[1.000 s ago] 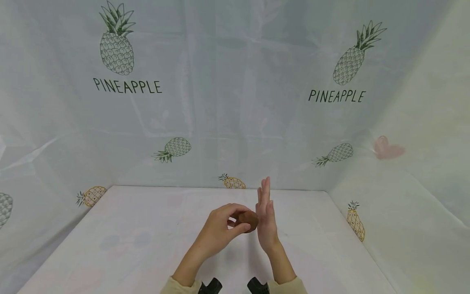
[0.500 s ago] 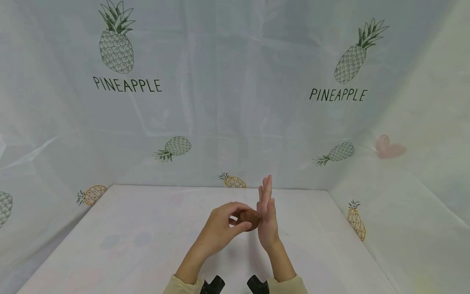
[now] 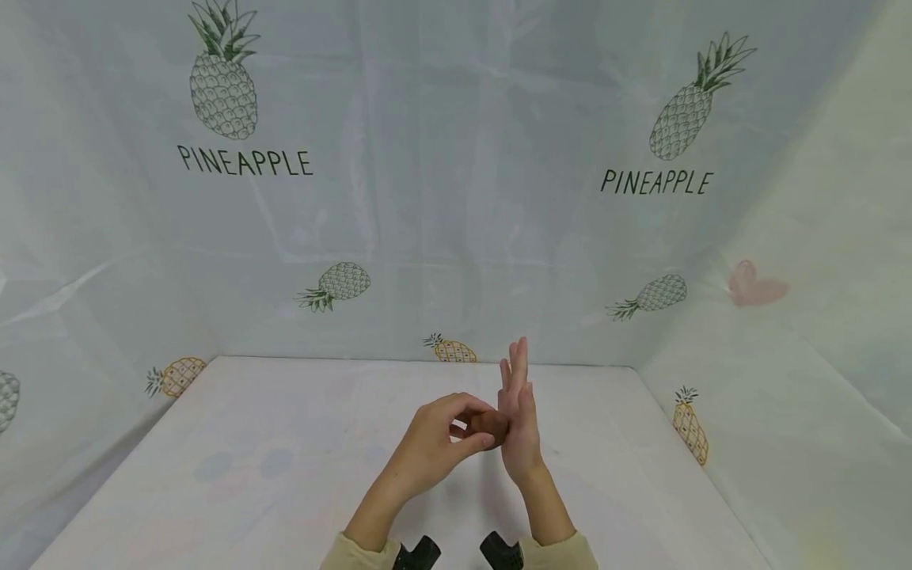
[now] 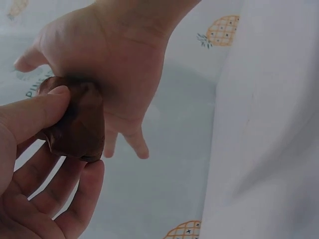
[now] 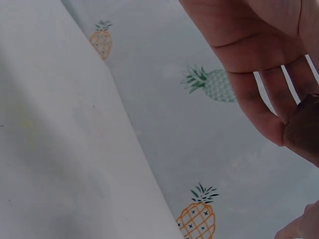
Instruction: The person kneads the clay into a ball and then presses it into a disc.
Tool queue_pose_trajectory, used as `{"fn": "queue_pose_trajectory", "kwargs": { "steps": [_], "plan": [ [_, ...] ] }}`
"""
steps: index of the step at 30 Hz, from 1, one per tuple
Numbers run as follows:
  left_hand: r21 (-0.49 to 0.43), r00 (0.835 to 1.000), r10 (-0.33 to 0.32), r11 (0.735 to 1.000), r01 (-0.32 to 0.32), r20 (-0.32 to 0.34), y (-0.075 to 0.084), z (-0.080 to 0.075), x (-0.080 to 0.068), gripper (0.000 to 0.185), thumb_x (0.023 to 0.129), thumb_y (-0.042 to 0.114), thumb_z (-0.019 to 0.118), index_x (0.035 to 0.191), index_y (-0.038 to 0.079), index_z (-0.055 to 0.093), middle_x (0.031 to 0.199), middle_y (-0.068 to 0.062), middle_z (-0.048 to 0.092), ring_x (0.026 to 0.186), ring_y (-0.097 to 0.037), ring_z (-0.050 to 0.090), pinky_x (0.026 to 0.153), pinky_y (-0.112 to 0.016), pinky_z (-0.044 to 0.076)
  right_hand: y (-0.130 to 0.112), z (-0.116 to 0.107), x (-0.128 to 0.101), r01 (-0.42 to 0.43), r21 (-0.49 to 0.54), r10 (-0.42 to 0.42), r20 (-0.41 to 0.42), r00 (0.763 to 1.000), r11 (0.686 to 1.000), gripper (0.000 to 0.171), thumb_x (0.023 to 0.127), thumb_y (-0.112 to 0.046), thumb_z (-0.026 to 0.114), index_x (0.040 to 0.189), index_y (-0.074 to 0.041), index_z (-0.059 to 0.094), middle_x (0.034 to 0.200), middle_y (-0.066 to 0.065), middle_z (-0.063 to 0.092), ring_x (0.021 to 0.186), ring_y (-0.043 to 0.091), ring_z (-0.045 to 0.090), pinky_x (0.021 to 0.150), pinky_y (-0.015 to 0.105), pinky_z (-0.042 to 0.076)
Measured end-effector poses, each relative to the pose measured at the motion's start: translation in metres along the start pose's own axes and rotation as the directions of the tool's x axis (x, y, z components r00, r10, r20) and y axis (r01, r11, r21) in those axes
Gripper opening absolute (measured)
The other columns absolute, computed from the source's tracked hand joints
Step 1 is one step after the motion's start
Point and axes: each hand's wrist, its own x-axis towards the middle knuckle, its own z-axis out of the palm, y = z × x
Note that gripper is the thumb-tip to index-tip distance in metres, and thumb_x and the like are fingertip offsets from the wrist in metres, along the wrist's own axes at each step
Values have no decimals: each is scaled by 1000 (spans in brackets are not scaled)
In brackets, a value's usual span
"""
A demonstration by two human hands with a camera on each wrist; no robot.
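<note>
My left hand (image 3: 431, 445) pinches a brown lump (image 3: 493, 428) that looks like modelling clay, thumb on one side and fingertips on the other. Seen from the left wrist, the lump (image 4: 79, 122) is blocky, with a flattened face and rounded edges. My right hand (image 3: 521, 437) stands upright with straight fingers, its palm turned toward the lump. The lump's right end presses up to that palm in the head view. In the right wrist view, the left fingers (image 5: 259, 107) reach down to the lump (image 5: 305, 127), which is cut off by the frame's edge.
Both hands are above a white tabletop (image 3: 285, 443). A pale sheet (image 3: 442, 198) printed with pineapples hangs behind and along the sides. Black devices (image 3: 502, 551) sit at both wrists, beside beige sleeves (image 3: 559, 554).
The left hand has shifted slightly right with the clay lump, bringing it from the edge of the right palm to overlap it. The right hand stays upright, nearly unmoved.
</note>
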Motion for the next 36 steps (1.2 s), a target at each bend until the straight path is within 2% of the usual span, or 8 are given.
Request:
{"fn": "queue_pose_trajectory", "kwargs": {
  "steps": [7,14,19,21,24,28,32,36],
  "plan": [
    [-43,1000,-9,999,10,29,0,3,0,26,93,20,86,114,26,72,101,14,69,91,-8,65,82,-26,62,-1,-1,-1,-10,-9,10,-18,1000,1000,65,109,-58,4,169,-39,-15,177,-10,-14,164,29,-12,120,75,-18],
    [-70,998,21,997,-18,55,-4,3,-1,25,96,31,82,116,24,70,103,11,71,93,-8,67,85,-28,62,-2,0,-1,-4,-15,4,-34,999,1000,66,109,-61,6,168,-41,-14,177,-12,-13,164,28,-11,121,73,-18],
    [-113,999,33,993,-28,41,-6,6,-1,12,104,32,73,111,23,70,105,10,73,96,-7,69,85,-29,61,-2,1,-1,8,-19,-9,-51,999,1000,65,109,-58,5,169,-40,-13,177,-10,-12,164,30,-9,121,73,-17],
    [-132,999,40,990,-39,7,-5,9,0,10,109,29,65,105,21,69,101,8,73,91,-7,68,81,-29,61,-2,3,-2,15,-21,-16,-61,998,1000,65,110,-57,5,169,-38,-13,178,-9,-11,164,31,-8,121,74,-16],
    [-175,997,32,984,-45,-76,-1,14,0,32,116,24,47,94,15,69,90,3,70,81,-9,66,74,-28,58,-2,9,-2,31,-22,-33,-76,997,999,65,110,-56,5,170,-37,-11,178,-9,-10,164,32,-6,121,73,-15],
    [-244,981,-36,970,-12,-193,3,22,0,56,119,24,25,81,11,63,77,-1,65,70,-10,63,62,-27,53,-2,21,-2,57,-17,-58,-79,995,998,65,110,-56,7,170,-37,-12,178,-9,-12,164,34,-6,123,72,-13],
    [-289,949,-79,957,-13,-306,2,27,-1,65,118,29,13,70,9,53,66,-1,59,65,-12,60,64,-28,50,-1,33,-4,71,-14,-72,-36,997,997,64,111,-53,5,169,-37,-16,177,-8,-17,164,36,-7,121,77,-10],
    [-252,891,-64,966,-58,-450,-3,28,-2,71,116,33,6,63,13,49,60,2,54,70,-16,57,82,-33,45,-3,43,-8,59,1,-59,-2,998,998,61,110,-53,1,167,-41,-19,176,-8,-19,164,36,-7,119,79,-12]
  ]
}}
